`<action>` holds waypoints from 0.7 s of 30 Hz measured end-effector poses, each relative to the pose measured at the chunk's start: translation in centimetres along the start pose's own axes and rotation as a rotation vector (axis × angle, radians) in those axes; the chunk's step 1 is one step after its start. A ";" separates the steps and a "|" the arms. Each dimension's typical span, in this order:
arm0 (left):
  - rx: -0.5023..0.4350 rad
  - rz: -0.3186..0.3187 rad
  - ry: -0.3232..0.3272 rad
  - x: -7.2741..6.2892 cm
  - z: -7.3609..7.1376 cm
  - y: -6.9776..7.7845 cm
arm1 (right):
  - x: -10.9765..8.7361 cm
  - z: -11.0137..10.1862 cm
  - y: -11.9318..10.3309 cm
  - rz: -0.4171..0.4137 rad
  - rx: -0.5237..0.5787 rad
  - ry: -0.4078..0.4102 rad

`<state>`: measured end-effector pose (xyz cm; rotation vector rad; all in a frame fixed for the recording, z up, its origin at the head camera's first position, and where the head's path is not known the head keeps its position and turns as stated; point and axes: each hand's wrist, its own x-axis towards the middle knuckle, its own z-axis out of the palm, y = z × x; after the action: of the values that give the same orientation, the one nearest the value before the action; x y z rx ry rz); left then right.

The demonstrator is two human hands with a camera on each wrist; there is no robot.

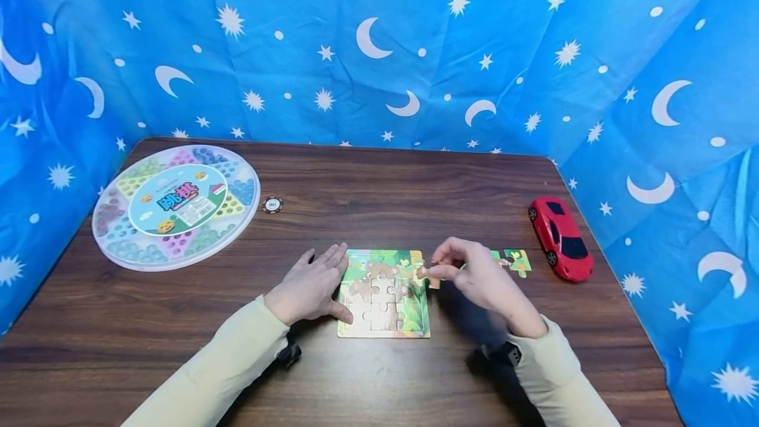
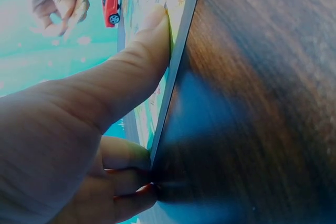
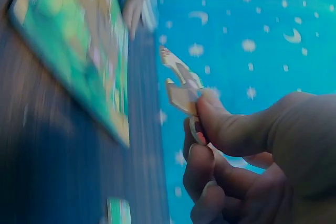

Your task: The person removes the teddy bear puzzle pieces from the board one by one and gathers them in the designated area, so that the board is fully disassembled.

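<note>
A jigsaw puzzle board point(image 1: 385, 331) with a picture of brown bears and greenery lies flat on the table. My left hand point(image 1: 311, 285) rests along its left edge, thumb on the top and the other fingers stretched beside the edge. In the left wrist view the thumb point(image 2: 139, 56) presses near the board's corner. My right hand point(image 1: 477, 279) pinches a jigsaw piece point(image 3: 184, 98) between thumb and fingers, raised off the table by the board's right side. The right wrist view shows the piece tilted, with its cut edge outward.
Loose jigsaw pieces point(image 1: 519, 261) lie right of the board, partly behind my right hand. Beyond them stands a red toy car point(image 1: 560, 239). A round Chinese checkers set point(image 1: 249, 229) and a poker chip point(image 1: 273, 205) are at the left. A blue star-and-moon cloth point(image 1: 332, 71) surrounds the wooden table point(image 1: 356, 183).
</note>
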<state>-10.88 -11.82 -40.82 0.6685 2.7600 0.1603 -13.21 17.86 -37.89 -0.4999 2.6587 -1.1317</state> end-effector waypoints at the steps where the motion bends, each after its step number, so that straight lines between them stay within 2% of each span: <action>1: 0.001 0.001 0.003 0.0 0.0 0.0 | -0.2 -0.5 0.5 0.017 -0.026 0.005; 6: 0.004 -0.001 0.000 -0.2 -0.1 0.0 | -1.3 -2.3 3.0 0.073 -0.105 -0.002; 10: 0.001 0.004 0.005 -0.3 -0.1 0.0 | -2.2 -2.9 4.4 0.066 -0.122 -0.033; 15: 0.004 0.002 0.010 -0.2 -0.1 0.0 | -2.8 -2.6 5.3 0.047 -0.141 -0.037; 21: -0.005 0.002 0.000 -0.1 -0.1 0.1 | -2.9 -1.7 5.8 0.079 -0.155 0.002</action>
<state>-10.80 -11.75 -40.68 0.6699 2.7576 0.1680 -12.33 23.82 -40.78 -0.4160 2.7554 -0.9101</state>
